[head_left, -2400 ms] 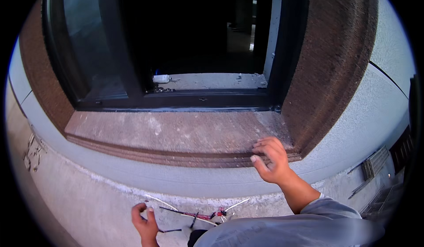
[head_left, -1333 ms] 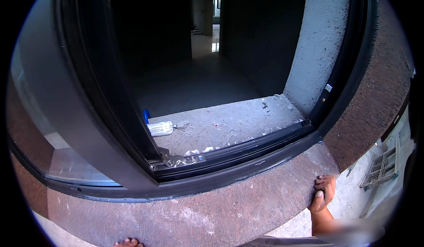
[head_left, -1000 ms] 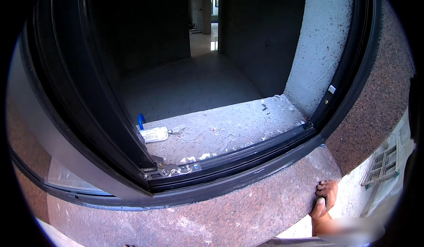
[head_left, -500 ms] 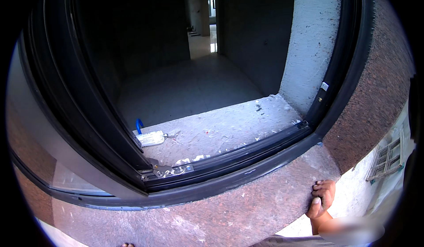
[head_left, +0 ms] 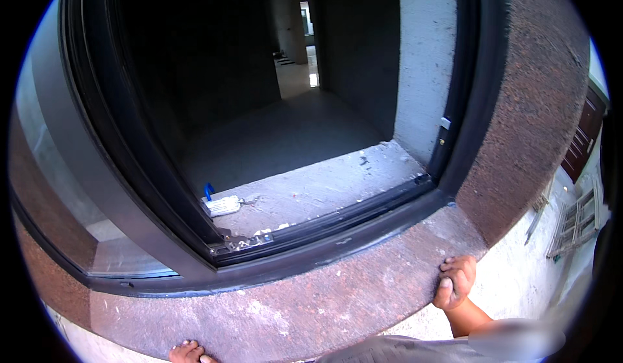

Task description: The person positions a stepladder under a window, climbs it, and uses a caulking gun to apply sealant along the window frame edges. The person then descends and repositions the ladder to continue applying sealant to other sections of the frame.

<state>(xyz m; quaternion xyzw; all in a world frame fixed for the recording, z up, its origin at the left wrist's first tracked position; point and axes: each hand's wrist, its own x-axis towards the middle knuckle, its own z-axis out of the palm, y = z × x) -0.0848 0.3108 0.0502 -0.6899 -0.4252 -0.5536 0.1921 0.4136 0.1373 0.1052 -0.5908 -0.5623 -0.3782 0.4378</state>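
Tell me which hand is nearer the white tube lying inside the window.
Left. The left hand grips the sill edge below the white tube; the right hand grips the sill's right end, farther off.

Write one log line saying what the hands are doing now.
right hand: grips stone sill edge | left hand: on sill's lower edge, mostly hidden | window: open

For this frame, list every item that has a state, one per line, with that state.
Right hand: fingers curled over the outer edge of the reddish granite sill, gripping it.
Left hand: only fingertips show at the sill's lower edge, touching it.
Dark-framed sliding window: open, glass pane pushed left.
Black bottom track: debris lying in its left end.
White tube with blue cap: lying flat on the inner concrete ledge.
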